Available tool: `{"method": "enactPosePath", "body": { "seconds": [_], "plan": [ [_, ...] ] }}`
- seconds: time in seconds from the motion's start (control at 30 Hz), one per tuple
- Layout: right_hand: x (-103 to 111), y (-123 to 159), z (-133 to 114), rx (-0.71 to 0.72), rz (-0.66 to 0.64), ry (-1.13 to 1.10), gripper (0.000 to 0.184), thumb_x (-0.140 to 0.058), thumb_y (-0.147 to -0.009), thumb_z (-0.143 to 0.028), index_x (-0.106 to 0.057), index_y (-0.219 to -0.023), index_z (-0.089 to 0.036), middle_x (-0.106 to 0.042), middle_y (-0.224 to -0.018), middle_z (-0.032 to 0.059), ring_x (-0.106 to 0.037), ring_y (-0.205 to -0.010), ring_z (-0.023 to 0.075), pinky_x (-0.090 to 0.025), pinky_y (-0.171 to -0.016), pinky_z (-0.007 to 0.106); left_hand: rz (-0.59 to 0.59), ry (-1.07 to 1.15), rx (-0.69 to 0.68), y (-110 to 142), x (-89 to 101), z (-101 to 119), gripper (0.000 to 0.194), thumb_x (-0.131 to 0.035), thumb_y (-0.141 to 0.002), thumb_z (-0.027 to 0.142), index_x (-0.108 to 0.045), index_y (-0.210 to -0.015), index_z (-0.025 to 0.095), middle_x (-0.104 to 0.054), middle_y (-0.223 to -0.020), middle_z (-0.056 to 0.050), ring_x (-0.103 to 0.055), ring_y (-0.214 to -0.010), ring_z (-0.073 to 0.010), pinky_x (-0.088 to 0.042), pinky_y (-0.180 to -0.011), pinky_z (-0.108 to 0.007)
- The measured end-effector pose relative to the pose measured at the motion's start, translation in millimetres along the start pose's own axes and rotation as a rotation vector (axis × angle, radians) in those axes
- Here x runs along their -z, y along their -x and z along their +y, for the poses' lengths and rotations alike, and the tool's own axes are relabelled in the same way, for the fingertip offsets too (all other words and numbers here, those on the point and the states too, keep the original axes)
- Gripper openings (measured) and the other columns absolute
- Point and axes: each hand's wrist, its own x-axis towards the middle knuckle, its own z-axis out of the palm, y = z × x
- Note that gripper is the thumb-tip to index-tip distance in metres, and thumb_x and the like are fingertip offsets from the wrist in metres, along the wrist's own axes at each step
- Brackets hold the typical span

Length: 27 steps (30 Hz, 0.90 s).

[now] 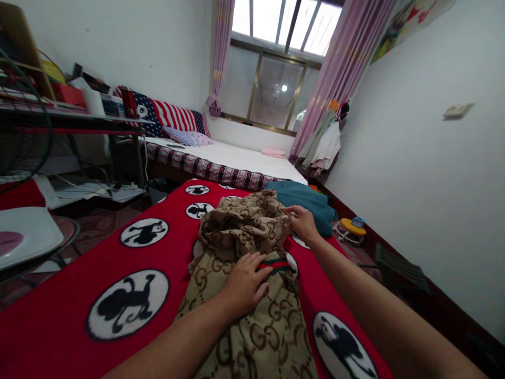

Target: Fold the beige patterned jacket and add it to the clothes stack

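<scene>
The monogram garment [252,284] is lying half-folded on the red blanket [71,273]; I'm flattening it with my left hand [244,284] open, my right hand [302,221] pinching its far edge.

A bed is carrying everything here, and a red blanket [79,273] with black animal shapes in white circles is covering it. A tan patterned cloth [252,326] is lying crumpled on the blanket, bunched up at its far end and spreading flatter toward the near edge. A folded teal cloth [311,202] is sitting on the far corner of the blanket, just beside the tan cloth's bunched end.
</scene>
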Motion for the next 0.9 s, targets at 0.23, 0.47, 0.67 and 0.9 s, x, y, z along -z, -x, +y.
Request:
{"method": "enactPosePath", "body": {
  "seconds": [0.23,0.47,0.67,0.9],
  "plan": [
    [3.2,-42.4,-4.3,-0.077,-0.31,0.271,0.01,-0.073,-0.064,-0.02,-0.073,-0.072,-0.016,-0.063,-0.055,0.0001,-0.059,-0.055,0.0151,-0.042,-0.053,0.022,-0.018,0.021,0.031,0.4,4.3,5.6,0.06,-0.067,-0.077,0.026,-0.051,-0.135,0.027,-0.027,-0.155,-0.013,-0.038,-0.135,-0.0327,-0.037,-0.107,-0.051],
    [-39.2,-7.0,1.2,-0.071,-0.052,0.624,0.031,-0.042,-0.09,-0.022,-0.068,-0.109,-0.021,-0.065,-0.114,0.0109,-0.064,-0.1,0.0225,-0.045,-0.079,0.029,-0.113,0.03,-0.001,0.1,-1.8,5.2,0.052,-0.064,-0.082,0.037,-0.054,-0.132,0.025,-0.027,-0.155,-0.016,-0.028,-0.141,-0.0326,-0.033,-0.109,-0.05],
    [-46.3,-25.4,-16.8,-0.108,-0.228,0.662,0.031,-0.058,-0.076,-0.014,-0.07,-0.104,-0.018,-0.066,-0.11,0.0158,-0.065,-0.099,0.028,-0.048,-0.08,0.034,-0.105,0.032,0.0,1.4,-5.8,2.3,0.051,-0.061,-0.084,0.04,-0.054,-0.132,0.026,-0.032,-0.153,-0.015,-0.032,-0.14,-0.0309,-0.033,-0.11,-0.049],
    [-73.2,-31.7,-68.5,0.364,-0.251,0.158,0.07,-0.061,-0.058,-0.006,-0.059,-0.124,-0.025,-0.064,-0.118,0.0031,-0.06,-0.103,0.0199,-0.046,-0.086,0.025,-0.12,0.034,0.027,0.6,-2.8,3.4,0.05,-0.061,-0.084,0.042,-0.056,-0.132,0.028,-0.035,-0.152,-0.014,-0.034,-0.138,-0.0325,-0.034,-0.108,-0.052]
  ]
}}
